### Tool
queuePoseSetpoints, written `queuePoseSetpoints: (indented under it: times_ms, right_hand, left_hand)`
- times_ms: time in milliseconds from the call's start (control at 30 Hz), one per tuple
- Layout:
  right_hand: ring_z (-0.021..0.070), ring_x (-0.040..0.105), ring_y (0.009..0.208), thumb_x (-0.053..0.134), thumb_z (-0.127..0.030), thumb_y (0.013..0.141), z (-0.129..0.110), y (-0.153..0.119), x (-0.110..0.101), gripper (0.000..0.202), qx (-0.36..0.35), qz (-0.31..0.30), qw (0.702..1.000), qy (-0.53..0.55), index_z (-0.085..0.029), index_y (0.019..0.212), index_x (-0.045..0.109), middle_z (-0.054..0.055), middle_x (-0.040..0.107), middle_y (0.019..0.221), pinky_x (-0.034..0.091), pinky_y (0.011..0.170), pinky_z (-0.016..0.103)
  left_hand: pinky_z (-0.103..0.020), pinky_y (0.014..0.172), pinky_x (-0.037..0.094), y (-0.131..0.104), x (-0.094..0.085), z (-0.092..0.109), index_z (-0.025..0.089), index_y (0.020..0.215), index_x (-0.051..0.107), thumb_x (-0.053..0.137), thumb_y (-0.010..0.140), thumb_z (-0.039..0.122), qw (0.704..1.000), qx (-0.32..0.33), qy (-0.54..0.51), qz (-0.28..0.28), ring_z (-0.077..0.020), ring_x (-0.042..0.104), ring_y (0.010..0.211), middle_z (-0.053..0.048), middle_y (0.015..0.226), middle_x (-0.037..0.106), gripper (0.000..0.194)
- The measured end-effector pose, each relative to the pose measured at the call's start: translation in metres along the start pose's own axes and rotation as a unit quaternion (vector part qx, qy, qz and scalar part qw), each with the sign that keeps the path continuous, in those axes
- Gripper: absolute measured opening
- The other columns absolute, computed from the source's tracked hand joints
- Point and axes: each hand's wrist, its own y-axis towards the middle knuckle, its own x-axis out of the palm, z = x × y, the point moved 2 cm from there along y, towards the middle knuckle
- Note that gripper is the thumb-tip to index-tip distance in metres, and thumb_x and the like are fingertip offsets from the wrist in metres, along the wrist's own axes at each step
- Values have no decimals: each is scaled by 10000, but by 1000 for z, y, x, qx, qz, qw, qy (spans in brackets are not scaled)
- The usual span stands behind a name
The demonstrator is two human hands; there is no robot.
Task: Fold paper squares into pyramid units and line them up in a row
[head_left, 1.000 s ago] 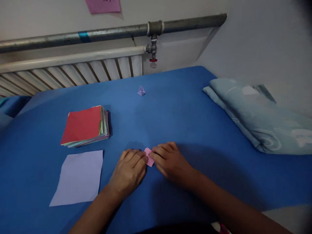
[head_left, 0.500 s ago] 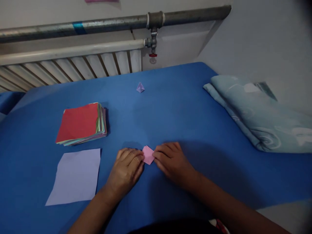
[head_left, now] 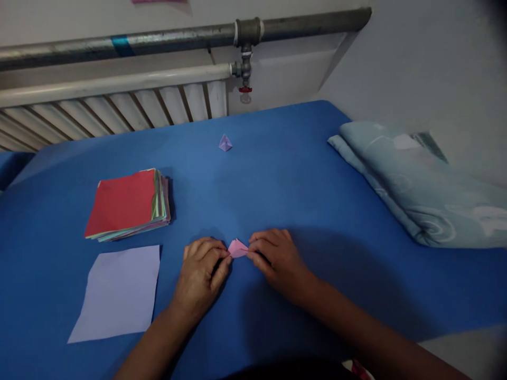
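Between my two hands is a small piece of folded pink paper point(head_left: 238, 249), just above the blue surface. Its upper part rises to a point and its lower edge runs nearly straight from hand to hand. My left hand point(head_left: 203, 272) pinches the left corner between thumb and fingers. At the opposite corner, my right hand point(head_left: 279, 264) pinches it the same way. A sheet of pale lilac paper point(head_left: 119, 294) lies flat to the left of my left hand. Farther off stands a small folded lilac paper shape point(head_left: 225, 143).
A stack of coloured paper with a red top sheet point(head_left: 123, 203) lies at the left. On the right is a folded pale blue-green blanket point(head_left: 400, 190) on the blue cover point(head_left: 277, 169). Behind stand a white radiator point(head_left: 166, 103) and a metal pipe point(head_left: 178, 38) with a red-handled valve point(head_left: 245, 89).
The pink paper, which showed a lower point half a second ago, now shows a flatter, roughly triangular outline. Both hands still pinch its side corners. The view has shifted slightly.
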Motion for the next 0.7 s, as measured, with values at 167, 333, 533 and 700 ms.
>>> queuePoseSetpoints:
  times_ms: [167, 333, 533, 700]
  right_hand:
    - [184, 585, 856, 575, -160, 875, -3, 3, 0, 108, 31, -11, 999, -2, -201, 792, 629, 17, 697, 936, 336, 776, 343]
    - [193, 583, 888, 567, -163, 868, -4, 4, 2, 114, 51, -14, 999, -8, -199, 771, 616, 26, 694, 976, 326, 781, 347]
    - [186, 580, 898, 576, -150, 840, -5, 5, 3, 107, 75, -11, 997, -8, -195, 744, 588, 23, 686, 982, 323, 787, 346]
    - [191, 576, 908, 564, -155, 846, -6, 7, 3, 113, 88, -23, 996, -11, -192, 739, 579, 28, 684, 987, 320, 783, 349]
  left_hand:
    - [-391, 846, 400, 3, 2, 2, 195, 851, 625, 523, 910, 257, 999, -32, 10, -3, -211, 562, 959, -39, 947, 674, 133]
    - [-401, 853, 398, 4, 4, 2, 194, 825, 616, 534, 905, 272, 999, -49, 21, -8, -218, 557, 965, -45, 960, 660, 139]
    - [-393, 840, 396, 5, 5, 2, 190, 784, 610, 555, 894, 279, 998, -59, 27, -6, -220, 553, 962, -44, 960, 655, 152]
    - [-392, 837, 395, 5, 6, 4, 195, 756, 599, 564, 887, 288, 997, -74, 38, -2, -223, 552, 959, -45, 961, 652, 165]
